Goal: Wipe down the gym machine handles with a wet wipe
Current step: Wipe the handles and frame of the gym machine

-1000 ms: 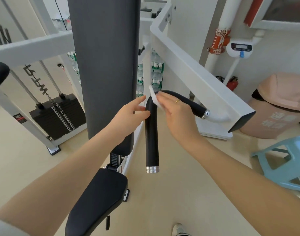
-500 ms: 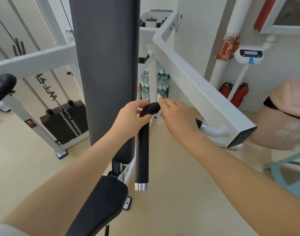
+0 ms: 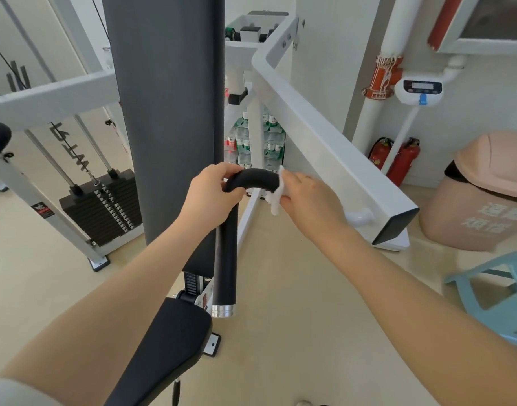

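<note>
At the centre of the frame a black curved handle point(image 3: 255, 178) arches over and drops straight down to a silver end cap low in the middle. The left hand point(image 3: 210, 197) grips the handle at the left of its bend, fingers curled over the top and thumb closed underneath. The right hand point(image 3: 307, 197) sits just right of the bend, its fingers wrapped round the handle with a white wet wipe point(image 3: 276, 197) bunched between palm and grip; a loose end of the wipe hangs below the fingers and another corner pokes up above them. The handle's far end is hidden behind the right hand, near the white machine arm point(image 3: 333, 153) that slants from upper centre to the right. Behind the left hand stands the tall dark back pad point(image 3: 166, 112), with the black seat point(image 3: 163, 347) at lower left. A weight stack point(image 3: 104, 206) sits at left, and a pink bin point(image 3: 482, 194) and a blue stool point(image 3: 497, 291) at right.
</note>
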`<state>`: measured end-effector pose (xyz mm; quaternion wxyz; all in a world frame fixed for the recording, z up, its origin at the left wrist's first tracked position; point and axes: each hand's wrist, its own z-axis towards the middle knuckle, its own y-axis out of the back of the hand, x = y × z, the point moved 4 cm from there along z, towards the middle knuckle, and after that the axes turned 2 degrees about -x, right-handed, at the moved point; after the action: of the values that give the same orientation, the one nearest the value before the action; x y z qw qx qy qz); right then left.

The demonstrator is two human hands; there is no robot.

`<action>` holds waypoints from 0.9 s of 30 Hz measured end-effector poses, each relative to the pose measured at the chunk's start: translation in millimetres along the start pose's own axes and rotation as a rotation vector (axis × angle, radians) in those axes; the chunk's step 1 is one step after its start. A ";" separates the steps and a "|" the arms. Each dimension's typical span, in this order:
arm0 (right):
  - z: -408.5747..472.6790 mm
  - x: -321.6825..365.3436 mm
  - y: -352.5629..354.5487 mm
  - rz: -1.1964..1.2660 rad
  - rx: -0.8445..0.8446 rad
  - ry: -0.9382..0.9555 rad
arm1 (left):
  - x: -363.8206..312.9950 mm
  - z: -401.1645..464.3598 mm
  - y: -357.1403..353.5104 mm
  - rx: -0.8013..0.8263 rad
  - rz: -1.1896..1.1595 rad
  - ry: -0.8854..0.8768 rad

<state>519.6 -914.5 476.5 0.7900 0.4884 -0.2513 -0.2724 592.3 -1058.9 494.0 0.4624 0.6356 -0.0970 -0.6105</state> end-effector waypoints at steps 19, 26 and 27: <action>-6.8 -6.2 11.3 -0.106 0.123 0.024 | -1.3 -1.7 5.2 -0.004 0.033 -0.016; 32.5 54.7 -7.8 -0.129 -0.006 0.339 | 16.9 -5.0 25.1 0.111 -0.298 0.140; 27.4 58.9 -9.9 -0.158 -0.054 0.404 | 20.9 -4.9 29.9 0.104 -0.329 0.150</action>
<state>542.2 -975.5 486.0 0.8134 0.5298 -0.0414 -0.2366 614.6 -1087.5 499.9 0.3289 0.7098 0.0116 -0.6229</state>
